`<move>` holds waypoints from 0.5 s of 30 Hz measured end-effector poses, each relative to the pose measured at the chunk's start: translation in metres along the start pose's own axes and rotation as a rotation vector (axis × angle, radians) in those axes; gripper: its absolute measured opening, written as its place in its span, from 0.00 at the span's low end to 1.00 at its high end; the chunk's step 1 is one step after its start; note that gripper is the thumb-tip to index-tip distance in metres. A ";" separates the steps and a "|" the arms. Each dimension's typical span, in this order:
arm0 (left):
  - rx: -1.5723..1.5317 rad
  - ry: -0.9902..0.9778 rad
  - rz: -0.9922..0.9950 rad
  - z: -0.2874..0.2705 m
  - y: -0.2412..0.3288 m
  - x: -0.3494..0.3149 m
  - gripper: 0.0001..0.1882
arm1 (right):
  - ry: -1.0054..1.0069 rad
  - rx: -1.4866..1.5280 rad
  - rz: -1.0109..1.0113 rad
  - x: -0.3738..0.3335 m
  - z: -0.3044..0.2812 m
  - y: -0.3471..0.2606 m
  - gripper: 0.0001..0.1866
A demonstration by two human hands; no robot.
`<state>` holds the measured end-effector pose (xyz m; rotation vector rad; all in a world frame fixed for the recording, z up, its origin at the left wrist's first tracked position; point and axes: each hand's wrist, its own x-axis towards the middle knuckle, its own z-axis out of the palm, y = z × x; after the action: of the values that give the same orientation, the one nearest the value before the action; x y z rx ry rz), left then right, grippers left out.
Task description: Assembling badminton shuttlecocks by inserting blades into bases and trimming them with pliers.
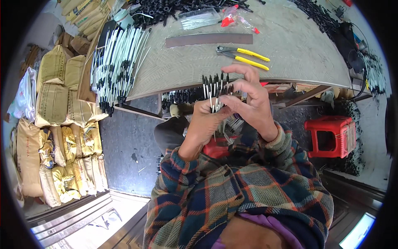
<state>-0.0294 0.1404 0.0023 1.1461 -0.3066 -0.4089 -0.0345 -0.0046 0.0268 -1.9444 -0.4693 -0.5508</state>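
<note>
In front of my body, just off the table's near edge, my left hand [203, 120] is closed around a bundle of thin white rods with black tips [211, 89]. The tips point up and away from me, fanned slightly apart. My right hand [253, 101] is at the bundle's right side. Its thumb and bent fingers close on rods there, while its upper finger curls over the black tips. Part of the bundle is hidden behind my fingers. Beyond my hands, pliers with yellow handles [248, 57] lie on the table.
On the grey table [298, 54] lie a flat dark strip [209, 40], a clear tray of white rods [200, 20] and black parts [186, 6]. A large pile of black-tipped rods [120, 62] is at left. Sacks [54, 103] stack further left; a red stool [331, 137] stands right.
</note>
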 end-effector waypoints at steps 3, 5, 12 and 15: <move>-0.103 0.007 -0.085 0.001 0.001 0.000 0.08 | 0.001 0.027 0.024 0.000 0.000 0.003 0.06; -0.190 0.030 -0.120 0.001 0.000 0.000 0.09 | 0.006 0.030 0.033 0.001 -0.002 0.003 0.07; -0.188 -0.007 -0.207 -0.002 0.007 -0.001 0.08 | -0.013 -0.019 0.000 0.000 -0.007 0.001 0.07; -0.152 -0.037 -0.225 -0.004 0.007 -0.002 0.08 | -0.028 -0.065 -0.034 0.000 -0.012 0.000 0.06</move>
<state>-0.0283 0.1467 0.0071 1.0276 -0.1760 -0.6412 -0.0365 -0.0155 0.0319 -2.0117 -0.5087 -0.5668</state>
